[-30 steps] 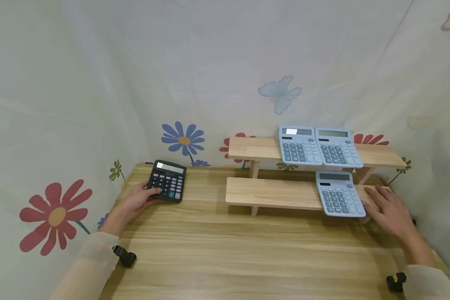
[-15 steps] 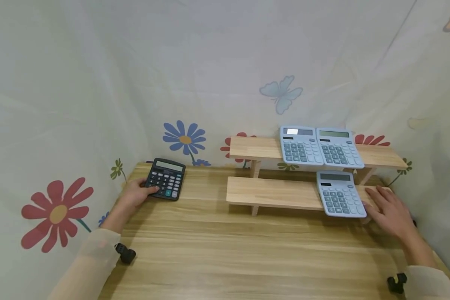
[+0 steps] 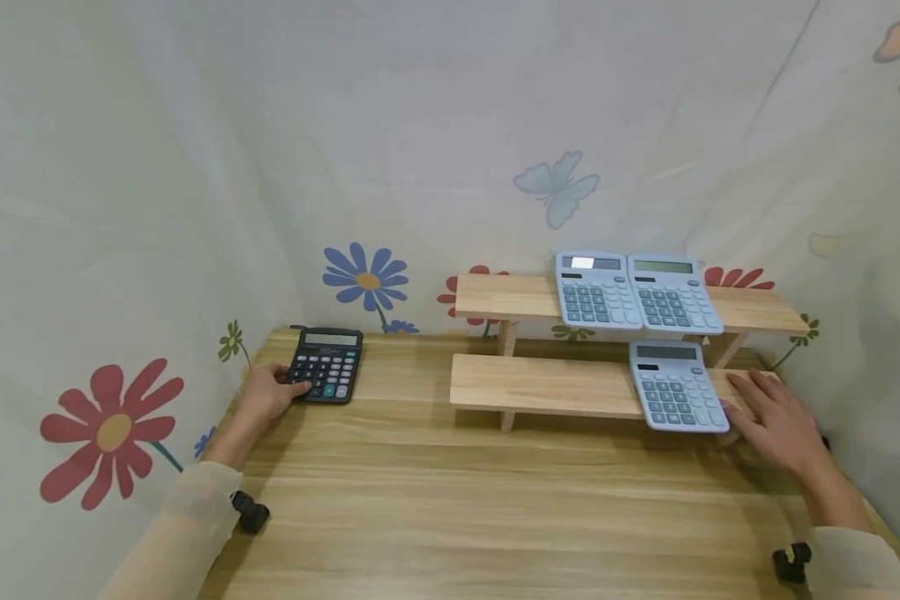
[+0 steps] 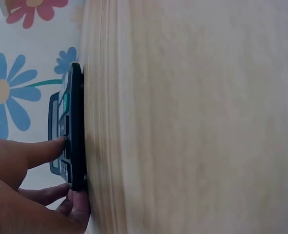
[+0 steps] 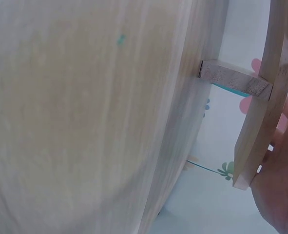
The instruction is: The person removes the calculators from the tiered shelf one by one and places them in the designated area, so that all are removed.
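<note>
On the left of the table in the head view, a black calculator [image 3: 326, 367] has its keys facing up. My left hand [image 3: 266, 396] pinches its lower left edge, thumb over the keys. In the left wrist view, the left fingers curl under the edge of the black calculator [image 4: 74, 126], close to the tabletop. My right hand [image 3: 776, 425] rests with extended fingers on the right end of the lower shelf [image 3: 543, 385]. Its thumb lies beside the lower right side of a light blue calculator [image 3: 677, 387]; whether they touch, I cannot tell.
Two light blue calculators, left [image 3: 598, 292] and right [image 3: 675, 294], lean side by side on the upper shelf [image 3: 506, 296]. Both shelves belong to a wooden stand on the wood-grain table [image 3: 495, 508]. A flowered curtain [image 3: 420, 167] encloses the back and sides.
The black calculator has shifted slightly left and turned straighter, and the bright reflection on its display is gone. My left hand moved with it. The right hand stays in place.
</note>
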A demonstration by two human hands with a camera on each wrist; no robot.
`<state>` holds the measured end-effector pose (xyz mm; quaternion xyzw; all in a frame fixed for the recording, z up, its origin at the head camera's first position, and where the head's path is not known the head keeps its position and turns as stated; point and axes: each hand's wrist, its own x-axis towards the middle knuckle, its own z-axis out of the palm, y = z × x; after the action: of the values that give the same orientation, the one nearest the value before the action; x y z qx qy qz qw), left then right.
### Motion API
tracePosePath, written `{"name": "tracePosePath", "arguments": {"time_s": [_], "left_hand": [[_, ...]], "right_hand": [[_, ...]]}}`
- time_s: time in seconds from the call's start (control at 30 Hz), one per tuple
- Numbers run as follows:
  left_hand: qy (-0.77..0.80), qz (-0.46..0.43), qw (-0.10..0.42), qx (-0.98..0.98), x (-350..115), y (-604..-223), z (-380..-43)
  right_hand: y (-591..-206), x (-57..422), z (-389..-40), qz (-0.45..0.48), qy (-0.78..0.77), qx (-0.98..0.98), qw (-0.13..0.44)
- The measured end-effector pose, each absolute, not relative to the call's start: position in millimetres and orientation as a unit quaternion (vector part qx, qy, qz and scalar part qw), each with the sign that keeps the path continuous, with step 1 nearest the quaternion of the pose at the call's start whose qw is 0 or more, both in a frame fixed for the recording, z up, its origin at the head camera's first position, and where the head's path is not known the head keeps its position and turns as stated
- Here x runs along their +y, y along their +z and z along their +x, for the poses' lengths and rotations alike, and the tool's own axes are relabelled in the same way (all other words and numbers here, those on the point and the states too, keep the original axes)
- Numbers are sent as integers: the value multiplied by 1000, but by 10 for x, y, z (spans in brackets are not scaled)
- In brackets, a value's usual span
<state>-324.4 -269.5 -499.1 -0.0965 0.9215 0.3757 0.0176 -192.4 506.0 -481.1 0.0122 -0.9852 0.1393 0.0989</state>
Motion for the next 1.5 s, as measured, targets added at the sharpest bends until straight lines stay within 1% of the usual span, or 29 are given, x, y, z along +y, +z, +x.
{"name": "tracePosePath", "arguments": {"time_s": [0.27,0.5,0.63,0.7,0.73,0.8,0.87,1.07,1.17,1.27,1.37,1.5], "left_hand": [[341,-94,16,935,-2695,-4991,-3257],[332,-92,31,938,-2700,-4932,-3248],[335,-78,38,938,-2706,-4807,-3216],[338,-61,27,939,-2668,-4681,-3174],[338,-47,14,940,-2632,-4603,-3143],[343,-19,-17,939,-2510,-4413,-3042],[346,17,-58,936,-2345,-4215,-2910],[407,127,-185,885,-1602,-3726,-2509],[447,180,-217,849,-1224,-3602,-2370],[466,214,-210,833,-892,-3550,-2290],[484,232,-178,825,-598,-3545,-2256],[523,248,-134,805,-251,-3596,-2290]], "right_hand": [[-4795,5059,-1930,15,135,-985,105],[-4799,5047,-1945,16,136,-985,106],[-4806,5031,-1953,13,136,-985,103],[-4806,5028,-1953,13,135,-985,103],[-4805,5027,-1953,13,134,-985,103],[-4801,5029,-1953,14,134,-986,103],[-4792,5028,-1950,17,133,-986,103],[-4771,5051,-1928,18,132,-985,105],[-4781,5053,-1919,15,137,-985,102],[-4790,5046,-1920,15,144,-984,102],[-4787,5044,-1918,15,145,-984,103],[-4791,5052,-1920,14,146,-984,101]]}}
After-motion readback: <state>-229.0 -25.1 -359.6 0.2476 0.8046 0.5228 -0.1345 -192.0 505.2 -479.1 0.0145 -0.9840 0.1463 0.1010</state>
